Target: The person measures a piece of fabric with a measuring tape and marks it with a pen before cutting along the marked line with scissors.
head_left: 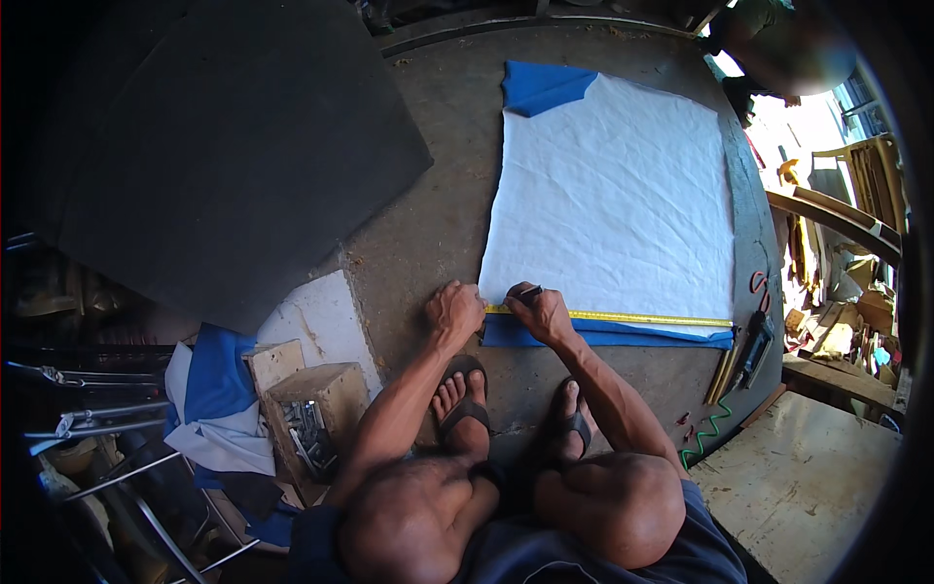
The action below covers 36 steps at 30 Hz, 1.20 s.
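Observation:
A white fabric sheet (pixel 608 195) lies flat with a blue folded corner (pixel 540 86) at the top and a blue strip (pixel 603 333) along its near edge. A yellow tape measure (pixel 642 319) stretches across the near edge. My left hand (pixel 452 313) is closed on the tape's left end, beside the fabric's edge. Just right of it, my right hand (pixel 538 311) grips a small dark object, perhaps a marker (pixel 527 294), over the tape.
A black sheet (pixel 224 146) fills the upper left. A wooden box of hardware (pixel 311 399), cloth scraps (pixel 219 375) and metal tubes are at left. Scissors (pixel 759 292) and a dark tool (pixel 754 341) lie at right. Another person (pixel 778 39) is at upper right.

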{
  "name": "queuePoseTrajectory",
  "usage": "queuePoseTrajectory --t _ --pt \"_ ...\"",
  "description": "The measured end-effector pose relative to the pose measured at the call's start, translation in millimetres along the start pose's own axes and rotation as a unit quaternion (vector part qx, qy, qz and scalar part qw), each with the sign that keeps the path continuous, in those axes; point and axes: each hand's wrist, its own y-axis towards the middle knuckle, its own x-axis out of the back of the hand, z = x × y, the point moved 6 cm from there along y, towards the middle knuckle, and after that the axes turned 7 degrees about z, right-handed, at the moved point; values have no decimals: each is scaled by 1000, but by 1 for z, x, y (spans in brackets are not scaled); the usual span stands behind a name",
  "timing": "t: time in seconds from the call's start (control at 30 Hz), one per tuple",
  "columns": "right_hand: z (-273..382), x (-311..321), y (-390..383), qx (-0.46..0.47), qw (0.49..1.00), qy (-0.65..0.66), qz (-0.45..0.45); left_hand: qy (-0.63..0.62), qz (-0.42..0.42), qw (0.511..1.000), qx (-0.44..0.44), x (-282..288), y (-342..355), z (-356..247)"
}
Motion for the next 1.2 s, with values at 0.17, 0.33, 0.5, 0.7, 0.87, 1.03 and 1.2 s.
queuePoseTrajectory --t 0.17,0.33,0.5,0.7,0.87,1.03,1.2 --pt "8 13 -9 32 987 124 -96 149 -248 950 -116 -19 -18 24" --pt "-3 99 -64 38 939 49 -339 5 -8 1000 -12 54 12 -8" --pt "-34 152 -95 6 911 -72 -406 3 -51 991 -123 89 116 -82" --pt "-71 112 -59 -42 947 -162 -275 58 -96 987 -113 130 224 -131" --pt "-78 119 -67 -33 950 -191 -246 68 -73 989 -106 133 272 -181" --pt "-89 117 -61 -25 957 -194 -213 93 -176 974 -106 174 314 -155" --pt "-91 123 -66 -20 965 -188 -183 90 -179 979 -44 210 356 -139"
